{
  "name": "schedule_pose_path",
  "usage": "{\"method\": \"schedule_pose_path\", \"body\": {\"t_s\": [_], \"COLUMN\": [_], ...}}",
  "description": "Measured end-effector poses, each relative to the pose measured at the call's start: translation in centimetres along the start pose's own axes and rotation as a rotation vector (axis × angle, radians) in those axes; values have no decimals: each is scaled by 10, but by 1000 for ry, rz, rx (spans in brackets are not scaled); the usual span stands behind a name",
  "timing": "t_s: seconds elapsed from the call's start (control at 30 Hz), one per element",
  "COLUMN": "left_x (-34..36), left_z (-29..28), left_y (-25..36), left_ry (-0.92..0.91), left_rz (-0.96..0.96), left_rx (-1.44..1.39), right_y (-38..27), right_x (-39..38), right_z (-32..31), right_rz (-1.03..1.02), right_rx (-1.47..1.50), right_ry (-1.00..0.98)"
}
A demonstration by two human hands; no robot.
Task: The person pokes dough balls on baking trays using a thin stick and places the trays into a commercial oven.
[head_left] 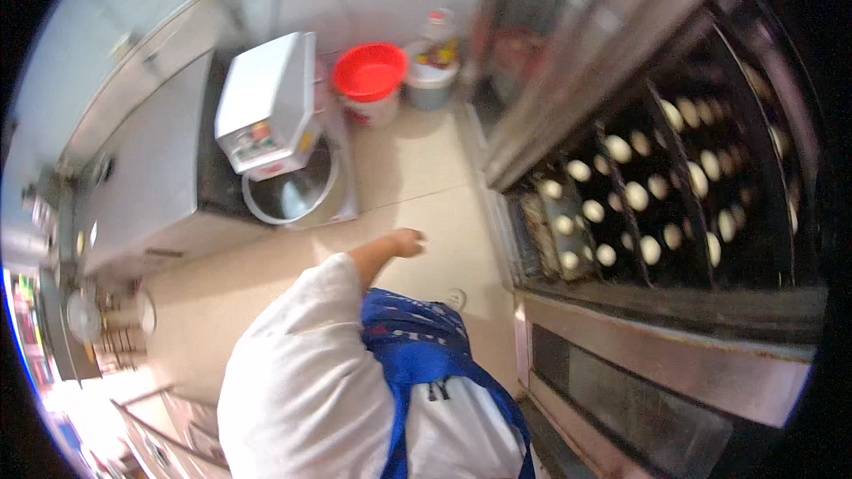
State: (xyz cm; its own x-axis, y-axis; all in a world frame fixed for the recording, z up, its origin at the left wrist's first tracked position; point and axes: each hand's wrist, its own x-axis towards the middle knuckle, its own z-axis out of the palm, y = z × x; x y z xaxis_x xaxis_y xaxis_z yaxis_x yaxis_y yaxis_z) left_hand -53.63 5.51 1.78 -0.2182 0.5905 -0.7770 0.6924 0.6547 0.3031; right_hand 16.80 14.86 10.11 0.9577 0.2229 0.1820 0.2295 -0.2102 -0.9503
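My left hand (pixel 407 242) is out in front of my blue apron (pixel 413 324), above the tiled floor. Its fingers look curled closed, though blur hides whether anything is in them. My right hand is out of view. To the right is an open cabinet (pixel 524 239) with dark trays stacked in tiers. Rows of pale round pieces, like dough balls (pixel 635 196), sit on those trays. Between my left hand and the cabinet is a gap of floor, so the hand touches neither the trays nor the frame.
A white floor machine (pixel 266 102) with a round metal bowl (pixel 293 191) is at the left, beside a steel counter unit (pixel 146 168). By the back wall are a red basin (pixel 370 71) on a bucket and a second pail (pixel 431 89). A metal rack (pixel 169 426) is at lower left.
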Motion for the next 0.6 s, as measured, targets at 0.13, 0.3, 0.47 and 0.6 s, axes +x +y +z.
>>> {"method": "schedule_pose_path", "body": {"t_s": [0.13, 0.3, 0.47, 0.6], "left_x": [-23, -76, -95, -241], "left_z": [-2, 10, 72, 167], "left_y": [77, -16, -210, -356], "left_ry": [-57, 73, 108, 644], "left_rz": [350, 158, -386, -627], "left_rx": [205, 181, 62, -360], "right_y": [-22, -47, -65, -95], "right_x": [-59, -124, -169, -217], "right_z": [21, 4, -19, -5], "right_rz": [-62, -98, -135, -43], "right_rx": [7, 36, 109, 260], "right_ry": [-172, -323, -373, -519]}}
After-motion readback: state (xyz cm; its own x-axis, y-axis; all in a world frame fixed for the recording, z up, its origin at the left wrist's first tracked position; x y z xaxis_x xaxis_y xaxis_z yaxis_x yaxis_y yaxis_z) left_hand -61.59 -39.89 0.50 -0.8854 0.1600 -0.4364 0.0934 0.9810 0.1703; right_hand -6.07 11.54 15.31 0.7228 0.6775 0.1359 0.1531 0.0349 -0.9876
